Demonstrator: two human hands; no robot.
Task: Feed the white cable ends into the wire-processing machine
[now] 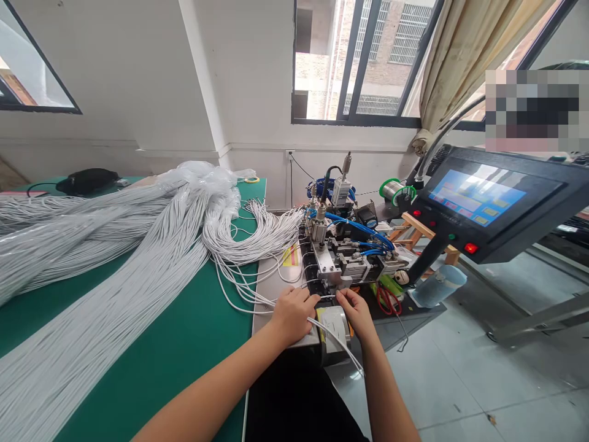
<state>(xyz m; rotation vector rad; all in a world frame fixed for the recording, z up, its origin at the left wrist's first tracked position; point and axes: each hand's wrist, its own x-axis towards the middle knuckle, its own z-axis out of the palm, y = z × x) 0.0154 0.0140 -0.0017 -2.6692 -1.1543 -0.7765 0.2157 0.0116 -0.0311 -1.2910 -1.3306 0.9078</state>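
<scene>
Nearest me, below my hands, loose white cable ends (343, 344) slant out from under my left palm, past a round metal housing (335, 324) at the machine's near end. My left hand (294, 316) lies over those cables, fingers curled down on them, its thumb and index tip at a single white cable (327, 297). My right hand (356, 313) has thumb and forefinger pinched together at the other end of that short stretch, so the cable spans the gap between my two hands, right at the front of the benchtop machine (329, 263). I can't tell how hard the left fingertips grip it. More cables loop leftward over the grey plate (265, 279) into the large bundle (151, 258) spread across the green table (197, 344), partly wrapped in clear plastic (197, 178). To my right, beside the machine, stand a clear container (439, 285) and a tilted control panel (478, 193) with its screen lit. Farther back come a spool of wire (390, 190), a black pouch (87, 182) on the table, and the window (317, 73) beside a curtain (460, 55).
</scene>
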